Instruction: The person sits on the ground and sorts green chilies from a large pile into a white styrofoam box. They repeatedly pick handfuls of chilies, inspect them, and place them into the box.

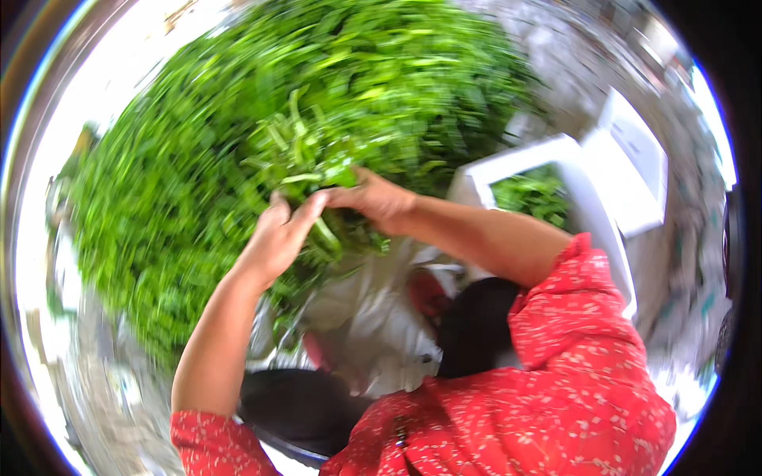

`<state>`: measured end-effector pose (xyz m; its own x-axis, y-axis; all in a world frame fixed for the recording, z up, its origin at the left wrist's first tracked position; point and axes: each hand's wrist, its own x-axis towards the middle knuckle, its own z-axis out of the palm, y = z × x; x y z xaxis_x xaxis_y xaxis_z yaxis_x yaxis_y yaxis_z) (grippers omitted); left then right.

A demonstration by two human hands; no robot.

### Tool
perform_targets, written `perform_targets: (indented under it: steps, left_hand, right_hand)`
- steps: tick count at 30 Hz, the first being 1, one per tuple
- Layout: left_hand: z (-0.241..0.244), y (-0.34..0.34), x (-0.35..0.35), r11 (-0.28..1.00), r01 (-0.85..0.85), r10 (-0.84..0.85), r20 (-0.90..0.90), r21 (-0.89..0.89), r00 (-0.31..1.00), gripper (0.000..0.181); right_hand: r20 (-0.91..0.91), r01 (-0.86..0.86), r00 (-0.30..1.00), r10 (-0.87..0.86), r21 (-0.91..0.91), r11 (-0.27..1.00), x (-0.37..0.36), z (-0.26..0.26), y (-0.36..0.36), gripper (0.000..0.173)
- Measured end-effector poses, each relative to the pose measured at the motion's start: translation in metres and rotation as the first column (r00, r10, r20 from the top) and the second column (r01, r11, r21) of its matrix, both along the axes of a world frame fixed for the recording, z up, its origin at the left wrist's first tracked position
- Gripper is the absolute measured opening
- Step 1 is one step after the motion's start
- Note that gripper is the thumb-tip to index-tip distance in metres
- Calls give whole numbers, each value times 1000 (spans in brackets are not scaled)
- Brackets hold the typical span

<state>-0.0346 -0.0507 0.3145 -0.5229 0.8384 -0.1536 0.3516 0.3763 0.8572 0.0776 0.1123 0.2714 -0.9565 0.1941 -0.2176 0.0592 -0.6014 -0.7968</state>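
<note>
A big heap of leafy greens [196, 154] spreads before me, blurred by motion. At its near side my left hand [277, 238] and my right hand [378, 199] come together around a small bunch of green stems [297, 140]. The cut-looking stem ends point away from me, above my fingers. My left hand grips the bunch from the left, thumb towards the right hand. My right hand closes on it from the right. Some stems and leaves hang down below the hands. The fingers under the bunch are partly hidden.
To my right stands a white foam box [536, 154] with leafy greens [533, 196] inside. A white lid or second box [628, 163] is beside it. Pale plastic sheeting [369, 303] lies on the ground between my knees, with reddish footwear [428, 291] on it.
</note>
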Motion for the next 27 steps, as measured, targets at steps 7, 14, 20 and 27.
perform_targets:
  steps: [7, 14, 20, 27]
  left_hand:
    - [8, 192, 164, 828, 560, -558, 80, -7, 826, 45]
    - [-45, 306, 270, 584, 798, -799, 72, -151, 598, 65]
    - [-64, 305, 236, 707, 705, -700, 88, -54, 709, 60]
    - [-46, 153, 42, 926, 220, -191, 121, -306, 974, 54]
  right_hand:
    - [-275, 531, 751, -600, -289, 797, 197, -51, 84, 38]
    - [79, 865, 459, -885, -266, 425, 336, -95, 129, 44]
    - [575, 911, 212, -790, 177, 373, 377, -202, 250, 104]
    - [504, 901, 60, -861, 344, 264, 391, -221, 236, 74]
